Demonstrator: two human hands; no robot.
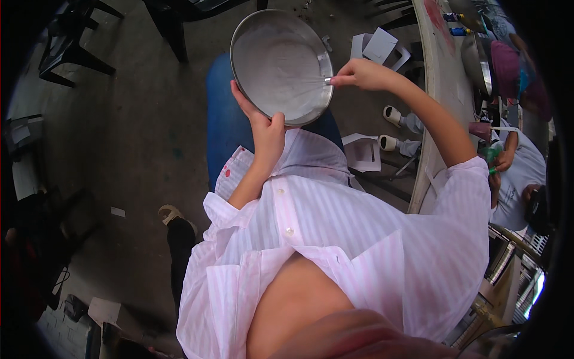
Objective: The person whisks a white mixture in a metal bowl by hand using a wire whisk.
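Note:
A round metal bowl (pixel 275 57) is tilted in front of me, its inside coated with a whitish layer. My left hand (pixel 263 128) grips the near left part of its rim, thumb over the edge and fingers along the outer wall. Pinched in my right hand (pixel 359 76), at the bowl's right rim, is a whisk (pixel 308 81). Its thin wires fan out over the whitish layer, and its silvery handle end shows beside my fingertips. My fingers cover the rest of the handle. Beneath the bowl is a blue surface (pixel 221 119).
A long table (pixel 436 119) runs along the right, with another metal bowl (pixel 476 64) on it. Beyond sits a person (pixel 520 173) holding something green. White cardboard boxes (pixel 362 152) lie beside the table. Dark plastic chairs (pixel 75 51) stand at the far left.

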